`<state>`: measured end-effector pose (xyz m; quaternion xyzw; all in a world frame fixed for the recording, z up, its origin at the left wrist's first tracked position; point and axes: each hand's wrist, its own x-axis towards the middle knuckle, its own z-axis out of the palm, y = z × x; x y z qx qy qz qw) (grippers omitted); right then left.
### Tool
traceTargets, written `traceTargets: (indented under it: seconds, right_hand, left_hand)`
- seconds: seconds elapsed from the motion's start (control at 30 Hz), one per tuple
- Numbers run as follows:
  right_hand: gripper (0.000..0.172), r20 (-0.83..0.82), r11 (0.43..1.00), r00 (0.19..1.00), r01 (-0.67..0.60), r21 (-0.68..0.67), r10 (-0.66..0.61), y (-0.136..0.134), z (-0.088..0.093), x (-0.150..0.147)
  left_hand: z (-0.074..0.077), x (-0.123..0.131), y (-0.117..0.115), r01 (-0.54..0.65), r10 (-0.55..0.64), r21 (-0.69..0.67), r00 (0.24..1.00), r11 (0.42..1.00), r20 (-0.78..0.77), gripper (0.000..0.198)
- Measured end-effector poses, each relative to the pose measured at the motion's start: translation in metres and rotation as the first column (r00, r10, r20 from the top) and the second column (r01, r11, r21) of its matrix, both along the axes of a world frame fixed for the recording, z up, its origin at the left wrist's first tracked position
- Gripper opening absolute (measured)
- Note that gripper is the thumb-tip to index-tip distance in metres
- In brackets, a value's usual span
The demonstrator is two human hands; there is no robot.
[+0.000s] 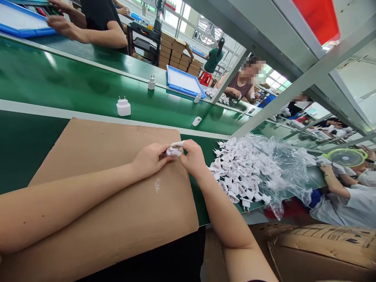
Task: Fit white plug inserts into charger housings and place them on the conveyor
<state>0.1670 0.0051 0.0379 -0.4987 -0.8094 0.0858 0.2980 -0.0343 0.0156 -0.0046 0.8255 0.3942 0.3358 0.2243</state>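
A small white plastic part (173, 150) is held between both hands above the right part of a brown cardboard sheet (117, 156). My left hand (150, 158) pinches it from the left with thumb and fingers. From the right, my right hand (192, 156) grips the same part; white coverings show on its fingertips. The part's exact shape is hidden by the fingers. Right of my right hand lies a large pile of white plug pieces (237, 170), partly under a clear plastic bag (282, 168). A small clear scrap (157, 185) rests on the cardboard.
Beyond the cardboard, a green conveyor belt (88, 94) carries several white chargers, one (123, 107) near its closer edge. A blue-rimmed tray (185, 81) sits farther back. Metal beams (276, 94) slant overhead at right. People work across and to the right. Cardboard boxes (320, 250) stand lower right.
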Motion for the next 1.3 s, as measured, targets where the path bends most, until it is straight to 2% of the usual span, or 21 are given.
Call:
traceTargets:
  seconds: [0.1, 0.17, 0.23, 0.33, 0.4, 0.43, 0.5, 0.53, 0.6, 0.67, 0.7, 0.73, 0.83, 0.93, 1.0, 1.03, 1.1, 1.13, 1.2, 1.27, 1.3]
  right_hand:
    - [0.034, -0.025, 0.998, 0.999, 0.019, -0.055, -0.021, -0.001, -0.001, 0.000]
    - [0.033, -0.074, 0.994, 0.995, 0.055, -0.093, -0.062, -0.003, -0.005, -0.003]
    - [0.030, -0.194, 0.989, 0.977, 0.061, -0.133, -0.087, -0.004, -0.011, -0.005]
    - [0.025, -0.378, 0.983, 0.924, -0.015, -0.183, -0.056, -0.001, -0.018, -0.005]
    - [0.035, -0.387, 0.979, 0.921, -0.034, -0.201, -0.047, 0.006, -0.017, 0.004]
    - [0.041, -0.345, 0.982, 0.936, 0.005, -0.190, -0.071, 0.009, -0.014, 0.012]
    - [0.047, -0.164, 0.970, 0.960, 0.208, -0.127, -0.228, 0.015, -0.006, 0.032]
    - [0.046, -0.038, 0.930, 0.931, 0.359, -0.083, -0.363, 0.017, -0.003, 0.044]
    - [0.041, 0.236, 0.770, 0.757, 0.636, -0.052, -0.609, 0.019, 0.003, 0.067]
    - [0.035, 0.455, 0.619, 0.586, 0.780, -0.094, -0.670, 0.020, 0.005, 0.085]
    - [0.032, 0.521, 0.583, 0.553, 0.803, -0.124, -0.650, 0.020, 0.005, 0.091]
    - [0.031, 0.557, 0.577, 0.550, 0.803, -0.148, -0.623, 0.020, 0.005, 0.095]
    - [0.030, 0.566, 0.621, 0.587, 0.767, -0.159, -0.579, 0.022, 0.003, 0.100]
    - [0.029, 0.553, 0.629, 0.604, 0.758, -0.173, -0.575, 0.025, 0.005, 0.099]
    - [0.028, 0.540, 0.632, 0.611, 0.754, -0.177, -0.578, 0.026, 0.008, 0.096]
    - [0.027, 0.535, 0.636, 0.616, 0.751, -0.177, -0.578, 0.026, 0.010, 0.095]
    - [0.028, 0.490, 0.672, 0.652, 0.722, -0.168, -0.578, 0.025, 0.014, 0.089]
    - [0.030, 0.439, 0.704, 0.690, 0.691, -0.162, -0.576, 0.024, 0.015, 0.084]
    - [0.034, 0.270, 0.790, 0.799, 0.589, -0.171, -0.537, 0.021, 0.018, 0.072]
    - [0.035, 0.052, 0.877, 0.907, 0.418, -0.237, -0.418, 0.017, 0.019, 0.059]
    - [0.032, -0.045, 0.906, 0.939, 0.317, -0.279, -0.342, 0.014, 0.020, 0.052]
  left_hand:
    - [0.002, 0.000, -0.001, 0.010, 0.032, 0.200, 0.977, 0.980, -0.209, 0.045]
    - [0.002, 0.001, -0.001, 0.007, 0.068, 0.255, 0.956, 0.967, -0.286, 0.050]
    - [0.001, 0.001, -0.001, 0.002, 0.086, 0.273, 0.948, 0.962, -0.307, 0.051]
    - [0.001, 0.002, -0.004, -0.022, 0.090, 0.256, 0.962, 0.967, -0.258, 0.043]
    - [0.005, 0.001, -0.001, -0.045, 0.082, 0.177, 0.975, 0.983, -0.207, 0.038]
    - [0.009, 0.000, 0.003, -0.060, 0.082, 0.123, 0.979, 0.991, -0.188, 0.037]
    - [0.019, -0.005, 0.018, -0.111, 0.116, 0.039, 0.979, 0.993, -0.168, 0.037]
    - [0.025, -0.008, 0.029, -0.157, 0.159, 0.025, 0.972, 0.987, -0.174, 0.039]
    - [0.036, -0.018, 0.058, -0.297, 0.302, 0.056, 0.931, 0.953, -0.205, 0.044]
    - [0.043, -0.031, 0.092, -0.432, 0.442, 0.093, 0.863, 0.897, -0.244, 0.051]
    - [0.045, -0.039, 0.108, -0.483, 0.491, 0.097, 0.832, 0.870, -0.257, 0.053]
    - [0.045, -0.046, 0.122, -0.525, 0.529, 0.092, 0.805, 0.846, -0.268, 0.055]
    - [0.044, -0.066, 0.154, -0.604, 0.580, 0.034, 0.746, 0.796, -0.328, 0.054]
    - [0.043, -0.071, 0.162, -0.645, 0.561, -0.042, 0.693, 0.763, -0.452, 0.058]
    - [0.044, -0.064, 0.159, -0.688, 0.649, 0.070, 0.639, 0.723, -0.413, 0.070]
    - [0.044, -0.057, 0.157, -0.701, 0.712, 0.170, 0.625, 0.692, -0.321, 0.074]
    - [0.045, -0.038, 0.154, -0.662, 0.730, 0.351, 0.676, 0.663, -0.103, 0.077]
    - [0.044, -0.026, 0.155, -0.592, 0.665, 0.411, 0.745, 0.694, -0.051, 0.074]
    - [0.041, -0.002, 0.162, -0.338, 0.446, 0.459, 0.883, 0.822, -0.149, 0.068]
    - [0.037, 0.023, 0.176, -0.095, 0.242, 0.389, 0.905, 0.917, -0.350, 0.072]
    - [0.034, 0.034, 0.185, -0.049, 0.190, 0.323, 0.886, 0.945, -0.423, 0.079]
